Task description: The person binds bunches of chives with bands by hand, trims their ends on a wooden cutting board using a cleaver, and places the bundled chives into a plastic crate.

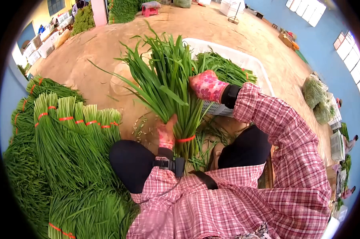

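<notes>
A large bunch of chives (180, 103) stands upright between my knees, leaf tips up, with a red band (186, 139) round its lower stalks. My right hand (207, 85), in a pink flowered glove, is closed at the bunch's upper right side, gripping leaves. Lower down, my left hand (167, 131) holds the left side of the stalks just above the band; some of its fingers are hidden or blurred. Beyond my right hand, a white plastic crate (261, 73) holds another banded bunch of chives (223, 65).
Stacked chive bundles (64, 135) with red bands lie at my left. Loose leaf scraps (140, 127) litter the floor near my knees. Filled bags (315, 95) and a white crate (337, 145) line the right wall. A pink stool (150, 10) and another person (78, 6) are farther back.
</notes>
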